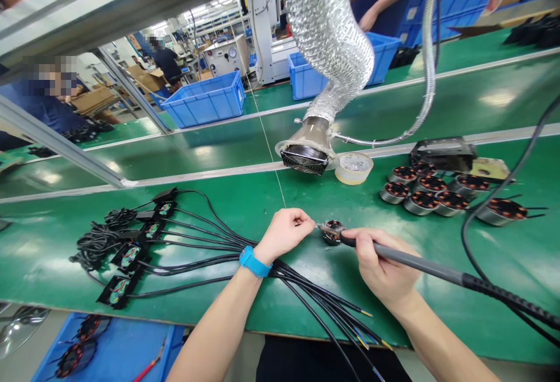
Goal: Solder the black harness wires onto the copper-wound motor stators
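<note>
While the right grip [387, 262] clasps the slanted soldering iron [415, 259] right of the central stator [333, 224], the left grip [284, 231], opposite, pinches apparently thin wire [318, 225].

1 bright blue wristband [256, 262] worn on left wrist [268, 246], toward 7 o'clock; small raised piece set on band. Left forearm [217, 322] seen bare at 7 o'clock, right forearm [441, 335] at 4. Dark cloth [297, 360] worn over lap near 6 o'clock.

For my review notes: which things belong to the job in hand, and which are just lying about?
Likely job:
pen-like tool in right hand
wound ring at its tip
thin wire at left hand
black cables
similar rings

Apparently lying about:
blue crates
red-handled tool
</note>
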`<state>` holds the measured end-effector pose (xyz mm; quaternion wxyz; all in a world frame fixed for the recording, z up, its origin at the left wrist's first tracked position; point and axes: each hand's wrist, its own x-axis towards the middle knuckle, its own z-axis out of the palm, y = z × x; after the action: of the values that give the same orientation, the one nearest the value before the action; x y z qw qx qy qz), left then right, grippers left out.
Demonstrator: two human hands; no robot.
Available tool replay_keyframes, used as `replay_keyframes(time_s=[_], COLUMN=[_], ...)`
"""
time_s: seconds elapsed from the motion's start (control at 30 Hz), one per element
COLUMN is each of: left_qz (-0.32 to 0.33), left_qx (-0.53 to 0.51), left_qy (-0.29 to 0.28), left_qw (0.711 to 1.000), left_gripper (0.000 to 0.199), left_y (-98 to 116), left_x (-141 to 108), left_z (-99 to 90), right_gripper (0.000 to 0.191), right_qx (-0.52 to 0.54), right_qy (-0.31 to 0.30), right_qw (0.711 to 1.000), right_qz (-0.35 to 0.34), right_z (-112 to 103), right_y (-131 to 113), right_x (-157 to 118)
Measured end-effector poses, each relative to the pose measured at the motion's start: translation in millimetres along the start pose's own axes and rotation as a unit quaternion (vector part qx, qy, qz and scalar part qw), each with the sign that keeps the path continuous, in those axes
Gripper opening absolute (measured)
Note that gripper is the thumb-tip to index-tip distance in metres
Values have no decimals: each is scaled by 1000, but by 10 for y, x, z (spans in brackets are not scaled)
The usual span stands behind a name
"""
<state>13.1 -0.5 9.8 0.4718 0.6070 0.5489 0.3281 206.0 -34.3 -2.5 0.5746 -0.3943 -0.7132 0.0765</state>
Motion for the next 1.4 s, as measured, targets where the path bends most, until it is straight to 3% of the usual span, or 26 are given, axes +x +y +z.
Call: replay_keyframes(time_s=[0.23,0.6,0.8,1.0,1.23,1.4], left_qz=[-4,-6,4,10,18,38], left_qx=[8,8,-3,-8,-9,-17], left_qy=[0,-6,-12,-13,-15,-23], left_qw=[1000,1000,1000,1000,1000,999], left_gripper=[20,19,19,20,18,16], left_y=[-1,29,26,39,23,20], left_x=[-7,-23,-23,-27,-16,-28], left_z=[5,-3,-6,-8,-9,-20], right_gripper=[20,20,17,25,35,43], right_qx=[1,-5,3,8,0,16], right_qy=[54,57,-1,-20,-37,-82], right_qw=[998,997,997,1000,999,996], right_qz=[41,52,80,20,-6,-6], right_z=[-10,-9,31,75,106,154], right_y=[-12,7,5,-43,1,23], right_x=[-40,-56,-38,70,69,97])
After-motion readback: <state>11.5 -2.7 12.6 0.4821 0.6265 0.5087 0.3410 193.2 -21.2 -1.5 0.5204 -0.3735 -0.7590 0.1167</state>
